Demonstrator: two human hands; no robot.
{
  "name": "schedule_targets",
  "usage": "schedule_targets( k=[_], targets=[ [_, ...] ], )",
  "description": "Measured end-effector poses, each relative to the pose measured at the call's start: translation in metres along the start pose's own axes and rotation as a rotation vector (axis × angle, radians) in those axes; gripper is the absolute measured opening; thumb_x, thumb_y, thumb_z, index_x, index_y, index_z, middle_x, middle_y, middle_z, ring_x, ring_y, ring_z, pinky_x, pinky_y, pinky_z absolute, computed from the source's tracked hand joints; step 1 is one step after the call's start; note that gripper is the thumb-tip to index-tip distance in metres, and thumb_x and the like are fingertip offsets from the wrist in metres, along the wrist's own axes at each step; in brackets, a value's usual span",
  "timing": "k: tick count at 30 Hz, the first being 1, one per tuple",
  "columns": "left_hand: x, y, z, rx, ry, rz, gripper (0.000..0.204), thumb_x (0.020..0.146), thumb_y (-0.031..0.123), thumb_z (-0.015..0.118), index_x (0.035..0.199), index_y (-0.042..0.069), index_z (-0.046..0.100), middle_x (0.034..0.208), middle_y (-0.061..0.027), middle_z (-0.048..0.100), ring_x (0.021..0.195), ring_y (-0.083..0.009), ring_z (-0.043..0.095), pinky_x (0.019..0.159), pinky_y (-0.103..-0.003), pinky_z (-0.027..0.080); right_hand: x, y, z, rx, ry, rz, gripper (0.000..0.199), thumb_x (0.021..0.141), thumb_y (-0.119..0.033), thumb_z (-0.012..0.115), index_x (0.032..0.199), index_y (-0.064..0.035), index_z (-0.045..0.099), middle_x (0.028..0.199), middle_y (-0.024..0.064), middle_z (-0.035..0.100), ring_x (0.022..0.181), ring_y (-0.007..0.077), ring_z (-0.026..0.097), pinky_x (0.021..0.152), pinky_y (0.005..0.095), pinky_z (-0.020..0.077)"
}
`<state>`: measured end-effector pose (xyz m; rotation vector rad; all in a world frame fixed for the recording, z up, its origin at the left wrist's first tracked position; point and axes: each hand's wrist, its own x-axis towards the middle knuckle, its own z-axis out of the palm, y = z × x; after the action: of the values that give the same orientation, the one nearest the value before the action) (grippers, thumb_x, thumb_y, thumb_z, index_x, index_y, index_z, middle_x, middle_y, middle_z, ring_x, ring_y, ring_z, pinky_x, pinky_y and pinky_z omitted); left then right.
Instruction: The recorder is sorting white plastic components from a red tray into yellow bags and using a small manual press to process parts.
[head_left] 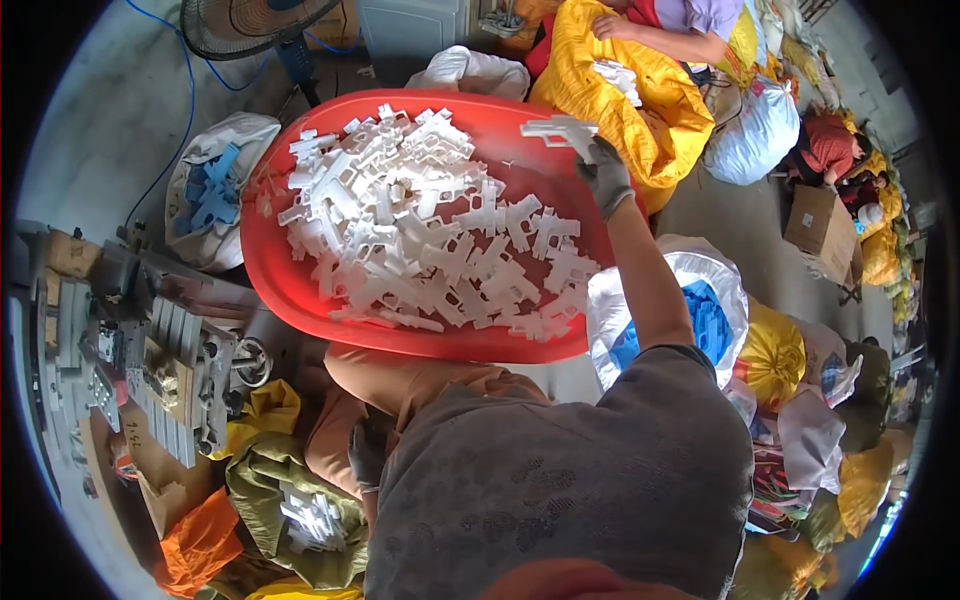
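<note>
My right hand (pixel 606 178), in a grey glove, is closed round the grip of a white plastic toy pistol (pixel 560 132). It holds the piece above the far right side of a large red tub (pixel 480 345). Many white toy pistol parts (pixel 400 200) lie heaped in the tub, mostly left and middle. My left hand (pixel 368 455), also gloved, hangs low beside my leg, near an olive sack (pixel 262 470) with white plastic pieces inside. Its fingers are mostly hidden, so their position does not show.
Blue parts fill a white sack (pixel 740 290) right of the tub and another sack (pixel 240 135) at its left. A person sits behind a yellow sack (pixel 575 60). A fan (pixel 255 22) stands far left, a metal machine (pixel 190 365) near left, a carton (pixel 820 235) at right.
</note>
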<state>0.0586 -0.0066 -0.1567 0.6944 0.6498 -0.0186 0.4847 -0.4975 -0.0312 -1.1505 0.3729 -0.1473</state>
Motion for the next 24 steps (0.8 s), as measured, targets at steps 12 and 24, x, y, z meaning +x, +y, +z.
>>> schedule_targets(
  k=[12,24],
  targets=[
    [0.034,-0.050,-0.098,1.260,0.076,0.427,0.025,0.095,0.021,0.042,0.098,0.001,0.056,0.089,-0.0068,0.058,0.083,-0.0210,0.055,0.077,-0.034,0.046,0.125,-0.046,0.023,0.263,0.016,-0.191,0.038,0.089,0.003,0.048,0.123,-0.0091,0.038,0.120,0.0149,0.051,0.104,0.0337,0.055,0.087,0.0476,0.0511],
    [0.008,-0.030,-0.008,0.718,0.246,0.183,0.024,0.093,0.021,0.049,0.107,0.004,0.059,0.080,-0.0013,0.059,0.065,-0.0096,0.052,0.058,-0.024,0.044,0.196,-0.130,0.045,0.312,0.171,-0.066,0.022,0.094,-0.013,0.045,0.112,-0.0028,0.052,0.107,0.0159,0.056,0.089,0.0320,0.057,0.079,0.0427,0.0525]
  ],
)
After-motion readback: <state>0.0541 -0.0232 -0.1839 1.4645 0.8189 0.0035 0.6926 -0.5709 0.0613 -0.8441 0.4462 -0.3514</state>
